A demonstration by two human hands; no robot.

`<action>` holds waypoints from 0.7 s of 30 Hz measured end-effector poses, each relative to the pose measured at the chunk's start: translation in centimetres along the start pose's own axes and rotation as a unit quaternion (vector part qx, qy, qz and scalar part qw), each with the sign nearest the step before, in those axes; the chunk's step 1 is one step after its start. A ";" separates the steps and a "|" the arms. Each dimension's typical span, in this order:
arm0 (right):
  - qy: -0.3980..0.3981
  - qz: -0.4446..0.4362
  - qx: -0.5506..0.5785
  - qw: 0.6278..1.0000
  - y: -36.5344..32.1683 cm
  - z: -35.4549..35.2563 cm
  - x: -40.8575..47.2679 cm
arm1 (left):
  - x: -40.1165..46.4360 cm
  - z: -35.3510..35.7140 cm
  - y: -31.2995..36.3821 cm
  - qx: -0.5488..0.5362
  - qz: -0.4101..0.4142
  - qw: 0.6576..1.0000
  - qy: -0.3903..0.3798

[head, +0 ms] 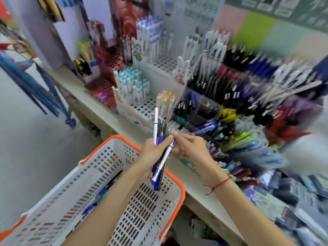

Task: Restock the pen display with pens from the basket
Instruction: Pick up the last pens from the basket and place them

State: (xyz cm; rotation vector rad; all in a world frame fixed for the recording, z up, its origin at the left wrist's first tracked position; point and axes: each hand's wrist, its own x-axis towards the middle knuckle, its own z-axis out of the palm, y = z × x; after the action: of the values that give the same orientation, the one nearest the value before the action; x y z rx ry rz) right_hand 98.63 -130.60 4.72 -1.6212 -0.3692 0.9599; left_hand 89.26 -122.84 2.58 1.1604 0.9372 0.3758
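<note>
Left hand (150, 153) holds pens (159, 139) over basket (170, 176) (display (204, 96) blurred).

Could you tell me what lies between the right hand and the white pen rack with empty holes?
In the head view, only the bundle of pens gripped by the left hand; the right hand touches it.

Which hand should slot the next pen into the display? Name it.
Right. The left hand grips the bundle of pens above the basket, while the right hand already pinches at the bundle's top and is nearer the pen display.
</note>
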 end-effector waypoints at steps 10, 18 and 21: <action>0.323 -0.387 0.015 0.864 -9.8 -5.7 0.7 | 3.2 3.9 5.8 -0.118 0.009 0.991 -0.054; 0.426 -0.558 -0.135 0.699 -16.1 -7.3 7.4 | 5.2 5.7 8.5 -0.128 0.021 0.986 -0.106; 0.386 -0.547 -0.248 0.700 -16.8 -6.8 8.8 | 5.3 6.1 8.6 -0.117 0.028 0.986 -0.113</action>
State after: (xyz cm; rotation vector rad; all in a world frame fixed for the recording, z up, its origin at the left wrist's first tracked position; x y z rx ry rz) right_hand 113.41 -124.17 16.83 -1.6791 -0.8854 -0.7997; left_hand 98.91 -119.54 8.59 0.9905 0.6451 0.3797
